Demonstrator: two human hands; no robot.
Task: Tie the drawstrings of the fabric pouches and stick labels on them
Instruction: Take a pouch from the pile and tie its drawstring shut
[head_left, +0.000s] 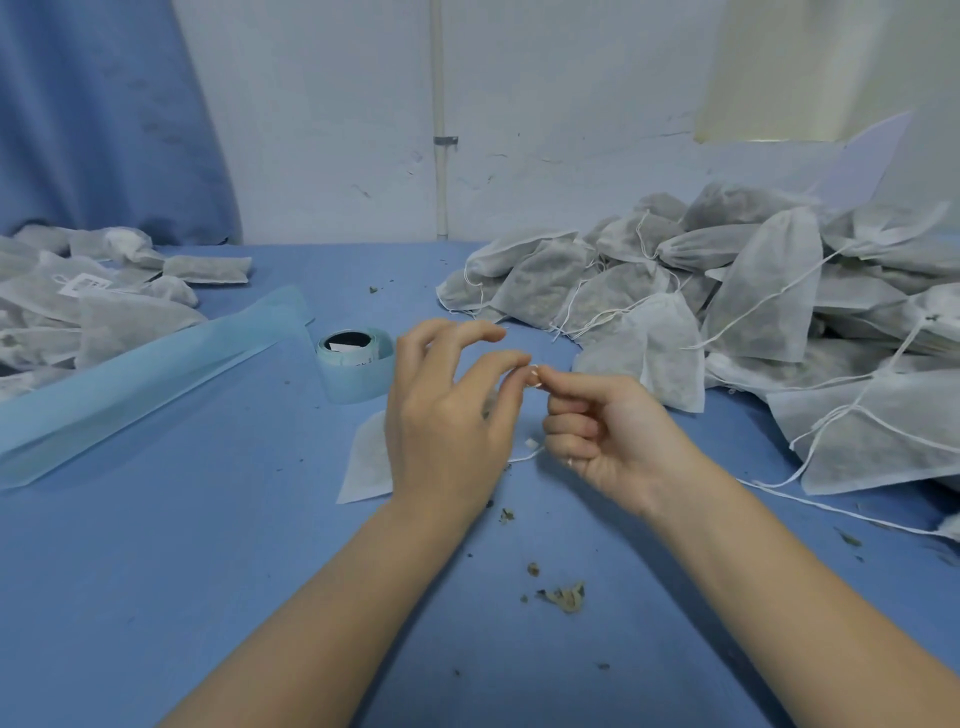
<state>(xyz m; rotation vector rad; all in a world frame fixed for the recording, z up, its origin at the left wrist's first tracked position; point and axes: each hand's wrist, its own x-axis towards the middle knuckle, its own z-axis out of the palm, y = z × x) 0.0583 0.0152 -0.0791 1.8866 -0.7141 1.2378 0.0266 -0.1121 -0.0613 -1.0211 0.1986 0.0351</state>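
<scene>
Over the blue worktop (156, 571), the left hand (447, 415) and right hand (613, 431) meet fingertip to fingertip, pinching the drawstring (535, 375) of the pouch (369, 462) lying beneath them, likely to tie it, untied pouches (727, 301) heaped within reach.
</scene>
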